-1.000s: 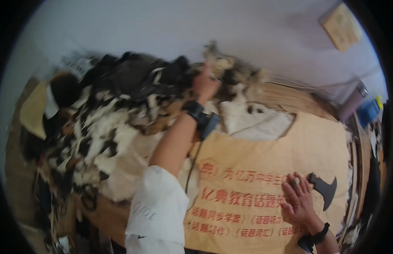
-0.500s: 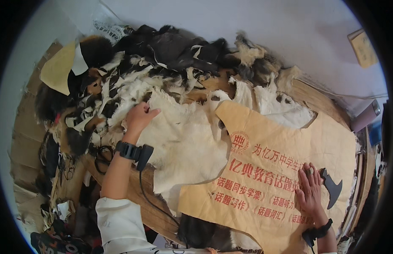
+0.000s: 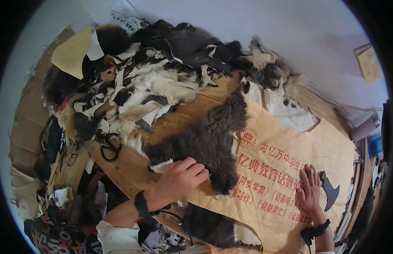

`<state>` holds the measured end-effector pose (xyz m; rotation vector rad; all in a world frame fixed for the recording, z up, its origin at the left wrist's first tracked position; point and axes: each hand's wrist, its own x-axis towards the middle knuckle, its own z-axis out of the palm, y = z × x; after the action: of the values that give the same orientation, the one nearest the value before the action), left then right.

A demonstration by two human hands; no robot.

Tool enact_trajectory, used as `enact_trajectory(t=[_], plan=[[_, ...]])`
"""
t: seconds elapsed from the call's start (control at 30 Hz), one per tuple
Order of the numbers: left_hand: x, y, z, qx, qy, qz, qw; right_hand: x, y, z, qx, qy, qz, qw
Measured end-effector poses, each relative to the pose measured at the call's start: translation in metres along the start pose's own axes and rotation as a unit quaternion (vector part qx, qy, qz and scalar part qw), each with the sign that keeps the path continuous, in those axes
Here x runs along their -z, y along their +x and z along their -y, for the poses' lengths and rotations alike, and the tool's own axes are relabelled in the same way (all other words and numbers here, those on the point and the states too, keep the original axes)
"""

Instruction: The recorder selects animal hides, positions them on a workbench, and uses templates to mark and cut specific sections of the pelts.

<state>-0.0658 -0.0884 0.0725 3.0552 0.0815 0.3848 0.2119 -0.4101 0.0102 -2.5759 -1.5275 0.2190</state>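
Note:
My left hand, fingers closed, grips the near edge of a fur pelt. The pelt shows its dark brown fur side, with a bit of white along the gripped edge. Its right part lies over the left edge of a yellow-brown paper pattern with red print. Flat on the pattern's right side rests my right hand, fingers stretched out and holding nothing. Right beside it lies a black tool with a curved, blade-like end. Part of the pattern's left edge is hidden under the pelt.
A heap of black, white and brown fur scraps covers the far left of the wooden table. Black-handled scissors lie left of my arm. Yellow card tops the heap. A pinkish cylinder stands at the right.
My left hand has moved nearer with the pelt's edge, turning it from its white side to its dark fur side and baring wood behind. My right hand has stayed flat on the pattern.

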Motion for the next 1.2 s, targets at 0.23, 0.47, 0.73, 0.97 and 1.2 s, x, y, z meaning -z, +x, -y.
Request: enact_trajectory(t=[0.23,0.47,0.73,0.97,1.2], plan=[[0.013,0.008,0.028,0.110,-0.198,0.051,0.973,-0.004,0.007,0.002,0.017,0.026,-0.023,0.999],[0.025,0.045,0.125,0.238,-0.456,0.300,0.803,0.001,0.003,0.000,0.001,0.039,-0.032,0.999],[-0.028,0.058,0.165,0.381,-0.087,0.172,0.904,0.001,0.006,0.001,-0.006,0.043,-0.025,0.999],[-0.033,0.051,0.163,0.374,-0.090,0.142,0.912,-0.003,0.003,-0.001,0.006,0.035,-0.033,0.999],[-0.023,0.028,0.132,0.279,-0.068,0.194,0.938,-0.002,0.002,-0.002,-0.002,0.036,-0.042,0.998]])
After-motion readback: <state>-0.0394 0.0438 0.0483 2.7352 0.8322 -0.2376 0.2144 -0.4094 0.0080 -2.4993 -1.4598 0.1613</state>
